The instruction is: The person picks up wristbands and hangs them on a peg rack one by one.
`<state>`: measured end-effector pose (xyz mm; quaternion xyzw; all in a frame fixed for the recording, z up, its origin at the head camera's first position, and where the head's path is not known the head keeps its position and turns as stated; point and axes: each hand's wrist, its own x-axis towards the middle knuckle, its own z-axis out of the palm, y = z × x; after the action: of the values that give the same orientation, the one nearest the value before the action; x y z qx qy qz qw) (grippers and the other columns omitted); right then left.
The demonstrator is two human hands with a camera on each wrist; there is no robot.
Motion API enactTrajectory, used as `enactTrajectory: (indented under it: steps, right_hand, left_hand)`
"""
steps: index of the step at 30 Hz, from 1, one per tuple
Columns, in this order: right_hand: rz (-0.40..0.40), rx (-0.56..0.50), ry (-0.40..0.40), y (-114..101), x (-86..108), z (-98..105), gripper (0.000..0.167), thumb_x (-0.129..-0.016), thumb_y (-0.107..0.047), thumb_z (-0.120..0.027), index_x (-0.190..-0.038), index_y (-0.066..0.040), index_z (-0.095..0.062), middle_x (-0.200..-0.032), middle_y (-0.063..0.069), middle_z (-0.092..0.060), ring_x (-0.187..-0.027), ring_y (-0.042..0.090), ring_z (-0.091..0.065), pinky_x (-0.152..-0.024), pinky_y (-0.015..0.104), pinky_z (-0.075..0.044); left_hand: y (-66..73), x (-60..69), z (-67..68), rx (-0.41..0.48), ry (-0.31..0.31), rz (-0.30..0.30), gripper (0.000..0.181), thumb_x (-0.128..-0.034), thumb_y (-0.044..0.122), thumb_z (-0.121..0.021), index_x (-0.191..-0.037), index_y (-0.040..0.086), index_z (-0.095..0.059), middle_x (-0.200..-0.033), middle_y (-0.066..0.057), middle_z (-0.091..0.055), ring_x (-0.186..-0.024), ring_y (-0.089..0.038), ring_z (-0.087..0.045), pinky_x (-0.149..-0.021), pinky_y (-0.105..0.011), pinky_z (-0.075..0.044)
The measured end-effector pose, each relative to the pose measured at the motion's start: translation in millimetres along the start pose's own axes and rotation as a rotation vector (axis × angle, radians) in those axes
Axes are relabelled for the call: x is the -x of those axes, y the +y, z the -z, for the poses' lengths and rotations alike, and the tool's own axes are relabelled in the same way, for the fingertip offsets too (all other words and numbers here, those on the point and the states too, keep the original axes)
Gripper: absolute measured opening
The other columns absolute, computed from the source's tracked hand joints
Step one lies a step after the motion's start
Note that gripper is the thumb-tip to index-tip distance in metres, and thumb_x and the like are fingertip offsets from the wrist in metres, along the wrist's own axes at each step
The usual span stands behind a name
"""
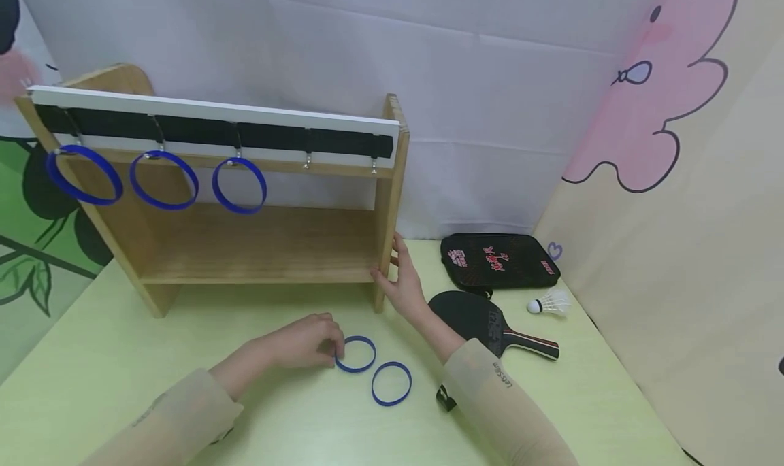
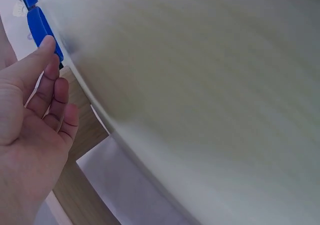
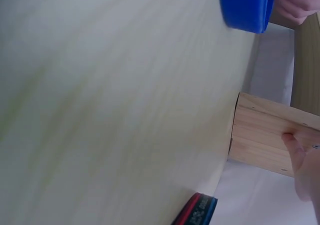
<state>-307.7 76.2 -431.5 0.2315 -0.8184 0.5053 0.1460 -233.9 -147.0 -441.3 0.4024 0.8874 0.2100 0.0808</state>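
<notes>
My left hand (image 1: 306, 343) is low over the table, its thumb and fingertips pinching the left edge of a blue ring (image 1: 374, 354). In the left wrist view the thumb tip lies against that blue band (image 2: 40, 25). A second blue ring (image 1: 392, 403) lies flat just to the right and nearer. My right hand (image 1: 404, 286) grips the right side panel of a wooden shelf (image 1: 392, 201), thumb at its front edge and fingers along the outer side. Three more blue rings hang on hooks at the shelf's top, including one ring (image 1: 260, 187); two hooks (image 1: 374, 167) at the right hold none.
Right of the shelf lie a black table tennis paddle (image 1: 465, 313), a black zip case (image 1: 502, 262) and a shuttlecock (image 1: 548, 303). A white board with a black strip (image 1: 202, 132) runs across the shelf top. Cloth backdrops (image 1: 478, 112) stand behind and at the sides.
</notes>
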Motion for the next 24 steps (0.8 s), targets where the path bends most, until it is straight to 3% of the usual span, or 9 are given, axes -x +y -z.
enactTrajectory:
  steps: [13,24]
  right_hand:
    - [-0.012,-0.017,-0.011,0,3.3,0,0.080,-0.091,-0.014,-0.063,-0.151,-0.024,-0.011,-0.146,0.015,-0.032,-0.119,0.036,-0.051,-0.072,0.032,-0.057]
    - [-0.008,-0.011,-0.007,1,0.2,0,0.081,-0.091,-0.015,-0.063,-0.151,-0.026,-0.010,-0.146,0.013,-0.032,-0.120,0.034,-0.050,-0.071,0.031,-0.057]
  left_hand:
    - [5.0,6.1,3.7,0.023,0.102,0.017,0.014,-0.0805,0.015,-0.074,-0.084,0.025,-0.065,-0.082,0.020,-0.055,-0.083,-0.003,-0.050,-0.076,-0.025,-0.048]
    - [15.6,13.7,26.1,0.001,0.206,0.059,0.011,-0.0822,0.017,-0.073,-0.091,0.021,-0.068,-0.082,0.017,-0.054,-0.087,-0.012,-0.051,-0.079,-0.033,-0.047]
